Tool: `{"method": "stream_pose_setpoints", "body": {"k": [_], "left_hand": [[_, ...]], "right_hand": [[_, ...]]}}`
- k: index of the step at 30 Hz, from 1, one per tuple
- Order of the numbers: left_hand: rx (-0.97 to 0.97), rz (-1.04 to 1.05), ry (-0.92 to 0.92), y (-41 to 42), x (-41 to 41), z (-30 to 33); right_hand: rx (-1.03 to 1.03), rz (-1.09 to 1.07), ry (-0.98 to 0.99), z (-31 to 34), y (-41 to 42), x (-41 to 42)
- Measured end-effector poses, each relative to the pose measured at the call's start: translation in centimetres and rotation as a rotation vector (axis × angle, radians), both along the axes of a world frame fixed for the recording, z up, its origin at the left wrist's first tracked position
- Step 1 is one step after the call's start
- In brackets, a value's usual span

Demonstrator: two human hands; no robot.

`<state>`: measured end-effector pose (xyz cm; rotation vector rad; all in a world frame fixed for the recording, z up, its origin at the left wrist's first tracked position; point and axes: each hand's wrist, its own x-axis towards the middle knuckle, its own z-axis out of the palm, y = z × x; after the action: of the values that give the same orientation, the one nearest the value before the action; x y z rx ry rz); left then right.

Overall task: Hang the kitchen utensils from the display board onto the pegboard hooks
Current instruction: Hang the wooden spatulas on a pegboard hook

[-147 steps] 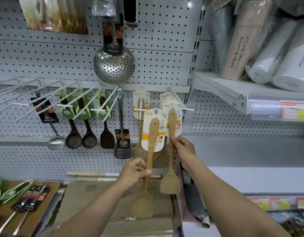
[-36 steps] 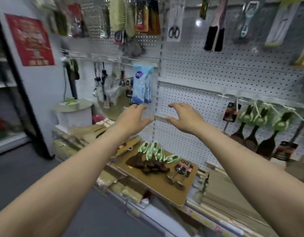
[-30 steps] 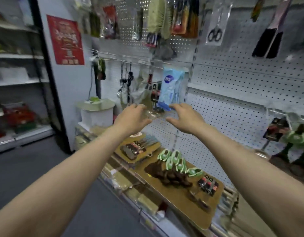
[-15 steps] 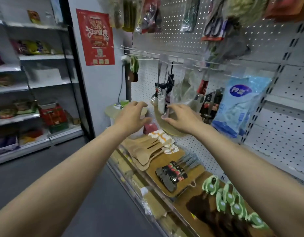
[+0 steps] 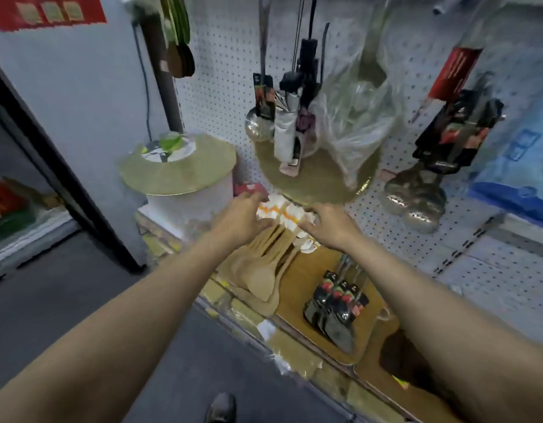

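Under both hands, wooden spatulas (image 5: 264, 267) seemingly point blades toward viewer.

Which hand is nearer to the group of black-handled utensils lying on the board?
Right. The right hand is above the black-handled utensils, at the card ends of the wooden spatulas. The left hand is further away, across the spatulas.

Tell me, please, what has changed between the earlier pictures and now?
Both hands let go of the two spatulas they held at the hooks, and the person turned left along the shelf. Now the left hand and right hand have come down onto the white-and-orange cards of the pile of pale wooden spatulas on the brown display board; a firm grip is unclear. The black-handled utensils still lie there.
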<state>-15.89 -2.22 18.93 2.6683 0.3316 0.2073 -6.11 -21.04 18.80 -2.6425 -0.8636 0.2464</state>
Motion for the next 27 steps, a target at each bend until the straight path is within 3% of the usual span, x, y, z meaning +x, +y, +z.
{"method": "stream_pose_setpoints", "body": {"k": [7,13,23,27], "left_hand": [[-0.150,-0.138,0.266,5.5,8.1,-10.2],[-0.306,-0.107,0.347,8.4,11.7,-18.1],[-0.355,-0.141,0.301,8.6,13.3,-23.6],[-0.376,-0.139,0.324,7.3,14.0,-24.3]], "right_hand": [[0.072,-0.408,0.383,-12.2,4.0,4.6],[0.161,-0.582,0.609,-20.5,7.5,7.5],[0.210,-0.777,0.762,-25.6,11.6,11.8],[0.414,-0.902,0.818,-26.6,9.9,11.8]]}}
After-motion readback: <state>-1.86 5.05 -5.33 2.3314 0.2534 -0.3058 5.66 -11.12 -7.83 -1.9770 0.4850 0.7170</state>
